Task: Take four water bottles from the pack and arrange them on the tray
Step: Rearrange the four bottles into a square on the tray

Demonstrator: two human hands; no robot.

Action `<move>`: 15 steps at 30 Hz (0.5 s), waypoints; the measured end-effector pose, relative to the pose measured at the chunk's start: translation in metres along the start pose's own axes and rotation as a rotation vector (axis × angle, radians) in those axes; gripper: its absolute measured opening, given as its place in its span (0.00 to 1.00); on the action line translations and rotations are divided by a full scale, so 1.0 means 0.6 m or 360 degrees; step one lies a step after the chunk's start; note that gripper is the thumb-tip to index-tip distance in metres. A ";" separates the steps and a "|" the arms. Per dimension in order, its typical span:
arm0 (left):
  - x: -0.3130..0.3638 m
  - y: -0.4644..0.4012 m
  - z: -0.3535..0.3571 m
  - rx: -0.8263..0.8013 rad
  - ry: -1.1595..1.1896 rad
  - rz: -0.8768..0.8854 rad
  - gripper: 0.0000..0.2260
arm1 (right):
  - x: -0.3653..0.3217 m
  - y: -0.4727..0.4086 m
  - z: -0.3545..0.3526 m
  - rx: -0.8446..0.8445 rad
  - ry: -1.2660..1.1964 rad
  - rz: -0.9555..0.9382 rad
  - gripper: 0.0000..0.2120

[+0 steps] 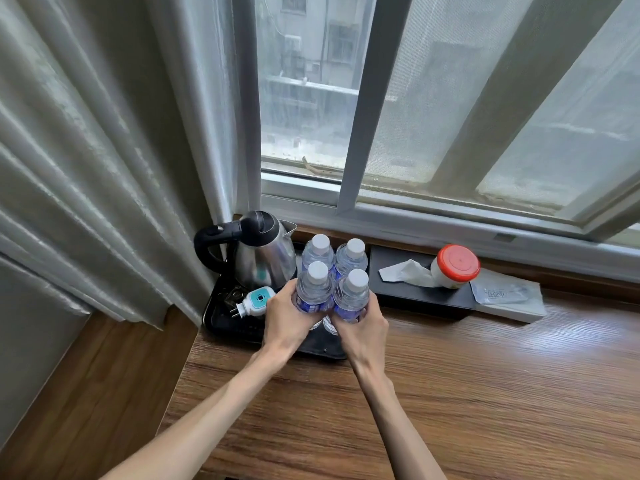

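Several clear water bottles with white caps and blue labels stand upright in a tight square on the right part of a black tray (221,323). My left hand (285,320) wraps the front left bottle (316,289). My right hand (363,329) wraps the front right bottle (353,296). Behind them stand the back left bottle (317,252) and the back right bottle (352,258), touching the front pair. The bottoms of the front bottles are hidden by my fingers. No bottle pack is in view.
A steel kettle (263,254) with a black handle fills the tray's back left, with a white plug adapter (254,301) in front of it. To the right lie a black tissue box (415,289), a red-lidded jar (455,266) and a grey packet (509,299). A curtain (86,168) hangs left.
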State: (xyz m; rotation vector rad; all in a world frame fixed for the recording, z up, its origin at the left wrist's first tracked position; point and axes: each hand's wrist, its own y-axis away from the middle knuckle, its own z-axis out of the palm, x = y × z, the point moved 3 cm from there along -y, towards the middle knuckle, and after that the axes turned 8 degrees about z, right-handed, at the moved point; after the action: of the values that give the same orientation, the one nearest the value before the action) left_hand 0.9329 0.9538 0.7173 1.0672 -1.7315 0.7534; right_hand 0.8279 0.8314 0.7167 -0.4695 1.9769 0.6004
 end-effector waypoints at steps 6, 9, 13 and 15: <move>-0.005 -0.013 0.006 0.0073 -0.0154 0.0094 0.23 | 0.008 0.002 0.022 0.0078 -0.0071 0.0038 0.26; -0.015 -0.013 0.010 0.0107 -0.0165 0.0061 0.22 | 0.011 0.002 0.035 0.0129 -0.0097 0.0028 0.27; -0.022 -0.012 0.010 0.0136 -0.0163 0.0048 0.22 | 0.017 -0.001 0.045 0.0162 -0.0067 -0.0004 0.29; -0.021 -0.012 0.009 0.0142 -0.0158 0.0058 0.23 | 0.020 -0.003 0.047 0.0181 -0.0052 -0.0017 0.29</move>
State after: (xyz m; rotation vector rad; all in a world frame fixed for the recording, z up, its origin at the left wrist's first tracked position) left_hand 0.9398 0.9503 0.7037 1.1532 -1.8198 0.8190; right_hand 0.8435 0.8460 0.6946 -0.3975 1.9642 0.4830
